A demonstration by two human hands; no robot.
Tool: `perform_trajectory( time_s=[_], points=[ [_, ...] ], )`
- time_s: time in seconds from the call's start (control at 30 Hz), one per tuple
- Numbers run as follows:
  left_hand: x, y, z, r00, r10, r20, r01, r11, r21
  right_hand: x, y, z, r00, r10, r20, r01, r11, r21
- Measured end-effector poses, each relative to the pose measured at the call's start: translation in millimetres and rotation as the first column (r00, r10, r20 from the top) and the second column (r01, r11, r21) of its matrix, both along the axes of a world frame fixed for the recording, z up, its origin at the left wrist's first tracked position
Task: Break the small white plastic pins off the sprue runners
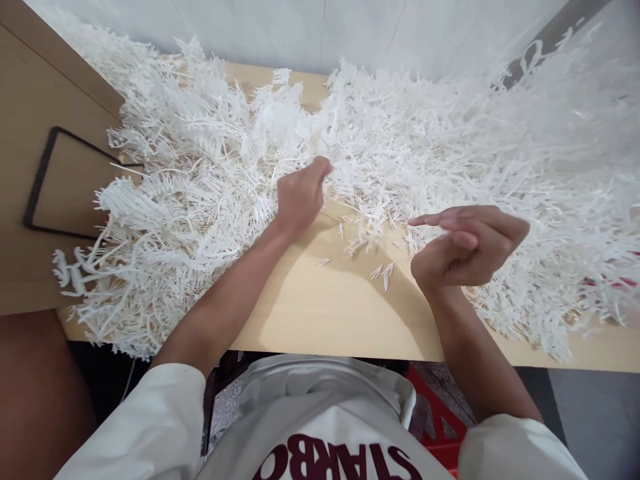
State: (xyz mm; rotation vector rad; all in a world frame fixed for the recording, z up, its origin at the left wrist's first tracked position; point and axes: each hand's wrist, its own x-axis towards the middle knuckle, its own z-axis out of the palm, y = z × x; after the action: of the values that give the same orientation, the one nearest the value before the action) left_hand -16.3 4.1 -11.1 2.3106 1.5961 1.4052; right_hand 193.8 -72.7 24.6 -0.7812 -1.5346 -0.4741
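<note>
Many thin white branched strands (pixel 425 133) lie in a wide tangled pile on the pale wooden bench (pixel 320 313), from the upper left to the right side of the frame. We judge that the step in hand is fine handling of small pieces. The left hand (pixel 300 193), near the centre, is closed, with thumb and index finger close together at the pile's edge. The right hand (pixel 470 243), right of centre, is partly closed, its index finger stretched toward the left. We cannot tell if either hand has hold of something. Between them is a blurred whitish cluster (pixel 365 240); we cannot say whether it touches the bench. Small loose white sticks (pixel 387 275) lie just below it. In our judgement, the next move calls for light fingertips, because the strands look easy to tangle. The curled fingers hide their undersides, and the frame cuts the pile at the right.
</note>
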Motion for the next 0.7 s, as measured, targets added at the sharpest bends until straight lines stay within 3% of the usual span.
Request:
perform_trajectory(
  time_s=[0.1, 0.23, 0.33, 0.47, 0.57, 0.7],
  points=[
    [2.1, -3.0, 1.8, 0.997, -0.065, -0.048, 0.067, 0.997, 0.043, 4.6, 7.6, -5.1, 0.995, -0.027, -0.099, 0.005, 0.975, -0.22],
    [3.9, -6.1, 2.9, 0.989, -0.12, -0.083, 0.127, 0.988, 0.088, 6.4, 19.3, -10.2, 0.997, -0.065, -0.042, 0.031, 0.835, -0.549],
    [4.3, -6.8, 2.7, 0.961, -0.232, -0.154, 0.25, 0.961, 0.116, 2.1, 19.4, -4.7, 0.996, -0.003, 0.091, 0.06, 0.77, -0.636],
    [5.5, -8.6, 2.0, 0.925, -0.286, -0.249, 0.33, 0.93, 0.161, -8.7, 12.1, -1.4, 0.943, 0.272, 0.19, -0.03, 0.64, -0.767],
    [6.8, -11.1, 2.0, 0.896, -0.291, -0.336, 0.369, 0.908, 0.199, -16.6, 7.6, -2.8, 0.969, 0.227, 0.102, -0.057, 0.603, -0.796],
    [7.9, -11.5, 1.4, 0.894, -0.239, -0.379, 0.347, 0.904, 0.249, -22.1, 5.3, -0.4, 0.993, 0.117, 0.0, -0.075, 0.637, -0.767]
  ],
)
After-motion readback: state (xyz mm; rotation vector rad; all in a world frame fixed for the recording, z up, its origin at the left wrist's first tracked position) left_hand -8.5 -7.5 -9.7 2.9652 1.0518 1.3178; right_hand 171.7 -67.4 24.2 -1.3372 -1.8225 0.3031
